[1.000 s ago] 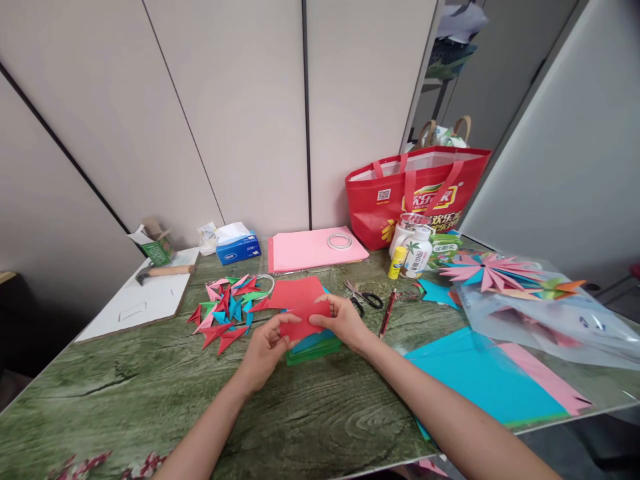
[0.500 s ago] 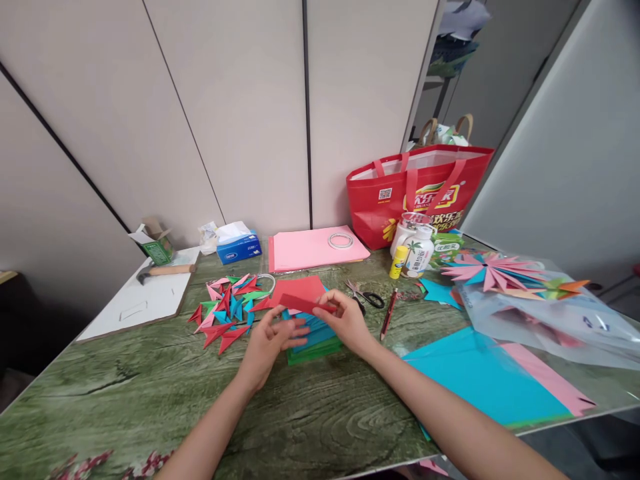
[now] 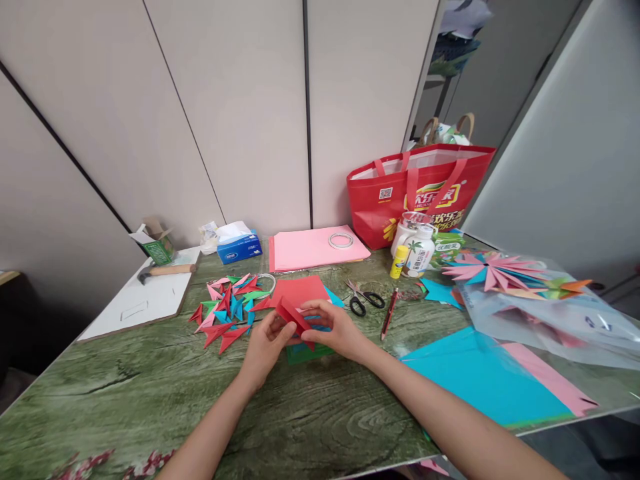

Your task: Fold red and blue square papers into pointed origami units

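A folded piece of red paper point(image 3: 293, 318) is pinched between my two hands, tilted down to the right. My left hand point(image 3: 267, 340) grips its left side with thumb and fingers. On its lower right side, my right hand point(image 3: 333, 327) holds it the same way. Below and behind them lies a stack of colored paper, with a red sheet point(image 3: 300, 290) on top and a green sheet point(image 3: 303, 355) at the near edge. Left of my hands sits a pile of folded paper pieces point(image 3: 227, 307) in red, pink, green and blue.
Scissors point(image 3: 364, 299), a pencil point(image 3: 389, 315) and a glue stick point(image 3: 399, 262) lie or stand at right. Farther right are blue paper point(image 3: 485, 380) and a paper star point(image 3: 493, 271) on a plastic bag. Pink sheets point(image 3: 305, 248), a tissue box point(image 3: 239, 247), a hammer point(image 3: 167, 270) and a red bag point(image 3: 375, 207) line the back.
The red paper has turned from nearly level to a steeper slant and come slightly nearer. My right hand has moved left and down, closer to my left hand, which has closed on the paper.
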A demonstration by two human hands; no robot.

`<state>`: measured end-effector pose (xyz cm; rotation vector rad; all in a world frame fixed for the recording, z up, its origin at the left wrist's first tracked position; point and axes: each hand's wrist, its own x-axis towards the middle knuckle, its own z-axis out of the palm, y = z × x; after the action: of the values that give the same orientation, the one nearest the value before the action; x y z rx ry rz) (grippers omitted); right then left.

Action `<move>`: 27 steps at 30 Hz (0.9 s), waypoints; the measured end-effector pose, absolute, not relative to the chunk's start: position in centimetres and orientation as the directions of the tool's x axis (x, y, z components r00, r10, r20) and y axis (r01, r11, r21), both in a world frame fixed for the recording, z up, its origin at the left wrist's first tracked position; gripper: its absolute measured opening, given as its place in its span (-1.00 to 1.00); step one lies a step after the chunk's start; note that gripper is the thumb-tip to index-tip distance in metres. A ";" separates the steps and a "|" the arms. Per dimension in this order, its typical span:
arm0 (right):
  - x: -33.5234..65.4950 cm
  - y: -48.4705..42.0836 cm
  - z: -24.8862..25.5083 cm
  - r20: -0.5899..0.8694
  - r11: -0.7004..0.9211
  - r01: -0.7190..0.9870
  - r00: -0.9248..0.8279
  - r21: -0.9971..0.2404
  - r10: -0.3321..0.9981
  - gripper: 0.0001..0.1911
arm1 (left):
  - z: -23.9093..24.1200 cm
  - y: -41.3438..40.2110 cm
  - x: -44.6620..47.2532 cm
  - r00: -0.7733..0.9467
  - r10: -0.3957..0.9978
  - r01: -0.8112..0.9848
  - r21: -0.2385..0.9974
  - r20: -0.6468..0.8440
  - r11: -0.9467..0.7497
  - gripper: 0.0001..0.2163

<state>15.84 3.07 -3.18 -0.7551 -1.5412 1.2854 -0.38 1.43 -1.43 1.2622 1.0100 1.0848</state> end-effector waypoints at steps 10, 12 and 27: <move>16.1 4.0 -3.1 0.198 0.172 -0.146 -0.187 -0.974 0.962 -0.77 | -1.9 1.5 -0.6 0.084 0.995 -0.008 0.998 0.058 -0.058 -0.67; 16.1 4.1 -3.3 0.152 0.117 -0.195 -0.171 -0.974 0.974 -0.74 | -2.1 1.4 -0.6 0.080 0.996 -0.075 0.996 0.045 -0.039 -0.66; 17.5 4.5 -2.7 0.223 0.149 -0.221 -0.364 -0.964 0.905 -0.79 | -1.3 2.2 -1.3 0.077 0.989 -0.420 0.896 -0.125 0.146 -0.72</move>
<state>17.52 4.49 -2.71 -0.7130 -1.4247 1.4212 -1.31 2.18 -1.30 0.8097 0.9135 1.2504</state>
